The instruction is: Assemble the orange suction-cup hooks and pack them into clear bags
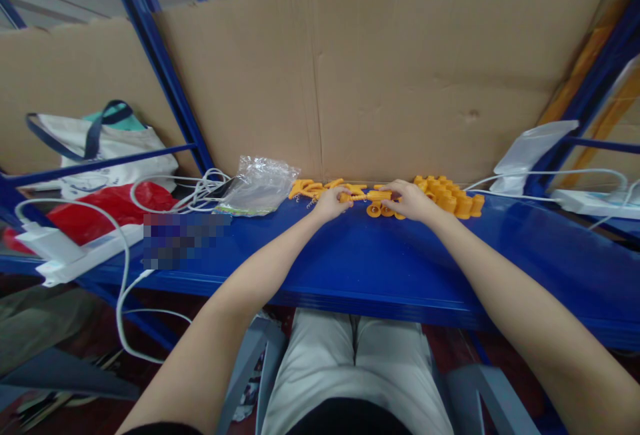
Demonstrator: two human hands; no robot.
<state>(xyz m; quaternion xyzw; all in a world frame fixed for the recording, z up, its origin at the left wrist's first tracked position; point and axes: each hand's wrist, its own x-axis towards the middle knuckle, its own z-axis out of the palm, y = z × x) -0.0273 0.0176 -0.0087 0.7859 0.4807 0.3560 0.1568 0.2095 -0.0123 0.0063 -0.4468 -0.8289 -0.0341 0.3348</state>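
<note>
My left hand (pixel 333 203) is closed, its thumb and fingers pinching a small yellow ribbed plastic piece (pixel 358 198) just above the blue tabletop. Close by on the right, my right hand (pixel 409 200) has its fingers bent round a yellow block-like plastic part (pixel 379 195). Yellow round pieces with holes (pixel 374 211) lie just below these fingers. Behind my left hand, a row of yellow plastic parts (pixel 303 188) with small metal rings or hooks runs along the back. Many yellow cylinder-like pieces (pixel 450 196) stand bunched beyond my right wrist.
A clear plastic bag (pixel 263 185) lies left of the parts, beside coiled white cables (pixel 200 191). Further left are a power strip (pixel 90 255), a red bag (pixel 113 211) and a cloth tote (pixel 100 148). Cardboard (pixel 390 75) walls the back of the blue table (pixel 360 261).
</note>
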